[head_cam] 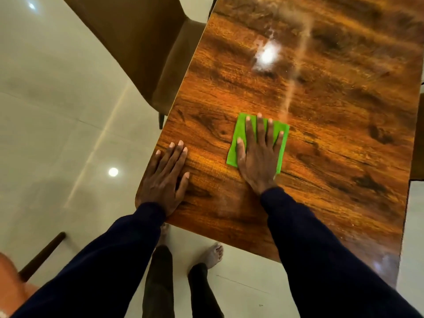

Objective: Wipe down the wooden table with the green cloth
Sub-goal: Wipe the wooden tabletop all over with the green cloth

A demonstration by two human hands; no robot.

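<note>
Cloth [236, 143] is already right under the right hand [259, 161], so no reaching needed: the palm sits flat on it and the fingers [251, 131] are spread out pointing toward the top of the frame. It's folded into a rectangle, long side running the same way as those fingers, lying a bit below the middle of the picture on the wooden counter [332, 134].

Left hand [164, 180] is planted flat near the counter's lower-left corner, fingers loosely spread, holding nothing; looks like it's just bracing. So the right one is clearly the wiping hand.

Ahead of the cloth there's a pale dusty streak [296, 72] running up toward a bright light glare [267, 53], and I'd guess that's the next stretch to push through. Nothing sits on the surface in the way. Brown chair [146, 42] is tucked in at the upper left, off the wiping path.
</note>
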